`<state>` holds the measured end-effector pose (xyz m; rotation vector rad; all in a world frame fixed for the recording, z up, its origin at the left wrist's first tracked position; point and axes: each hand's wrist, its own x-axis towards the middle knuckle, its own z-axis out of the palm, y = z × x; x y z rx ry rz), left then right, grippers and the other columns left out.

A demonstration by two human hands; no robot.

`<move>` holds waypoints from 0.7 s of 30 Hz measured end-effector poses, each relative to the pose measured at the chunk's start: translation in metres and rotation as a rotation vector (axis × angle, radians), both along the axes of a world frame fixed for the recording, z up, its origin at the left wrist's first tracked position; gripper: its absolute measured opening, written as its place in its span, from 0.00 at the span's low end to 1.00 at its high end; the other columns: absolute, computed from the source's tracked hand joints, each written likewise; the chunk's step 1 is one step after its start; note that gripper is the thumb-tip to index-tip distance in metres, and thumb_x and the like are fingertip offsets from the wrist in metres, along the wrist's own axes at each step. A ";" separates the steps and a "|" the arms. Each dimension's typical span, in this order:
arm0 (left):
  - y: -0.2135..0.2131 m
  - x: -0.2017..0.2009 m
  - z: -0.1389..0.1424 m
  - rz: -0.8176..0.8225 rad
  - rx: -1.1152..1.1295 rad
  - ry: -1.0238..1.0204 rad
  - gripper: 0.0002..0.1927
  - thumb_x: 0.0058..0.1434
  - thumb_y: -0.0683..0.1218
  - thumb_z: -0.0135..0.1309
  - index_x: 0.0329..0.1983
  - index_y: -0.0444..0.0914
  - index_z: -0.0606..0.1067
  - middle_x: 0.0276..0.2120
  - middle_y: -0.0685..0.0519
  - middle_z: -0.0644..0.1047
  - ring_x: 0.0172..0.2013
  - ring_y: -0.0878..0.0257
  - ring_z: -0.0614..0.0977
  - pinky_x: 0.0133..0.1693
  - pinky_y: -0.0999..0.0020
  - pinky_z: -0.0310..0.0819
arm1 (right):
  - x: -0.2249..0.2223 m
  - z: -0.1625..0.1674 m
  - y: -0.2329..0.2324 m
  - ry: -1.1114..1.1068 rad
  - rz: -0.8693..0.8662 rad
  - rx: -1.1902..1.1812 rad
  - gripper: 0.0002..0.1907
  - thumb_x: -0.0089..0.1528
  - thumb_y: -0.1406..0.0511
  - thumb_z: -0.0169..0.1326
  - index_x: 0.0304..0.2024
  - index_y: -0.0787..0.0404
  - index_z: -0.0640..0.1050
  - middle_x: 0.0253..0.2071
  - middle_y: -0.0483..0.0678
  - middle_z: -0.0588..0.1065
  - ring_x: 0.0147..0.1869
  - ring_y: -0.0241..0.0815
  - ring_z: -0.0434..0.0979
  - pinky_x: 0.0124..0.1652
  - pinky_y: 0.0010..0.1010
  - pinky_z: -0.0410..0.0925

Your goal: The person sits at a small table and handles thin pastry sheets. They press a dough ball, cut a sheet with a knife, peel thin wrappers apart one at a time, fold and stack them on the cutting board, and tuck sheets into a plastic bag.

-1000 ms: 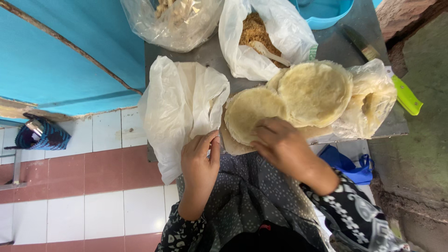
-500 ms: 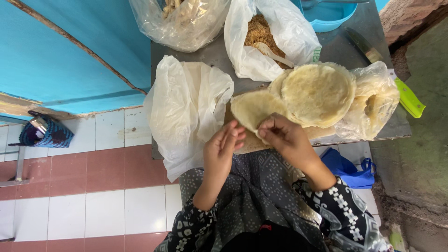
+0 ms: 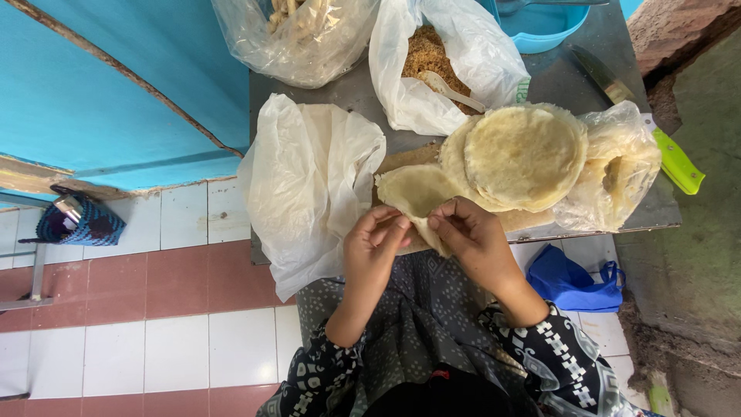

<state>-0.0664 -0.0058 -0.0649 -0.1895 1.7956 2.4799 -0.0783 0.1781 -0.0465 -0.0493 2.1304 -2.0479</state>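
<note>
Both hands [image 3: 424,235] now raised, pinching dough round [image 3: 417,197]

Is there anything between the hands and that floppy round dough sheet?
Nothing visible. The left hand and right hand both already pinch the near edge of the dough sheet, at the table edge beside the white plastic sheet.

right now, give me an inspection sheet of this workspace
surface: grey metal table, partly covered.
job's things: pale dough round pinched at its near edge by left hand and right hand; stack of dough rounds beside it.
clutter: white plastic sheet, bag of brown filling with spoon, clear bag, blue bowl, green-handled knife.
hands: both bare, fingertips closed on the dough.
cables: nothing seen.
surroundings: blue wall, red and white tiled floor, blue bag.
</note>
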 end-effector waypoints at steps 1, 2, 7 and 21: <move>0.002 0.004 0.001 -0.004 -0.017 0.028 0.16 0.67 0.44 0.58 0.54 0.30 0.74 0.43 0.49 0.82 0.43 0.65 0.84 0.42 0.71 0.83 | 0.000 -0.001 -0.001 0.002 -0.018 -0.011 0.06 0.67 0.69 0.55 0.43 0.68 0.77 0.35 0.41 0.77 0.38 0.26 0.74 0.36 0.19 0.68; 0.005 0.008 0.002 -0.010 -0.033 0.056 0.16 0.66 0.43 0.58 0.54 0.31 0.74 0.43 0.48 0.83 0.42 0.65 0.84 0.43 0.71 0.82 | 0.000 -0.001 -0.002 -0.003 -0.019 -0.024 0.06 0.67 0.69 0.55 0.44 0.68 0.77 0.35 0.42 0.77 0.38 0.26 0.74 0.37 0.19 0.68; 0.012 0.014 0.000 0.051 -0.141 0.146 0.13 0.66 0.40 0.59 0.51 0.30 0.74 0.43 0.50 0.80 0.44 0.66 0.84 0.43 0.73 0.81 | 0.002 0.004 -0.008 0.005 0.012 -0.028 0.08 0.67 0.69 0.55 0.45 0.69 0.79 0.37 0.45 0.80 0.41 0.28 0.77 0.41 0.20 0.71; 0.005 0.014 -0.013 0.092 -0.139 0.159 0.09 0.68 0.38 0.57 0.48 0.28 0.76 0.41 0.50 0.81 0.40 0.66 0.84 0.41 0.73 0.82 | 0.005 0.001 -0.009 -0.081 -0.002 -0.109 0.07 0.66 0.71 0.57 0.44 0.72 0.79 0.38 0.48 0.80 0.40 0.31 0.79 0.40 0.23 0.73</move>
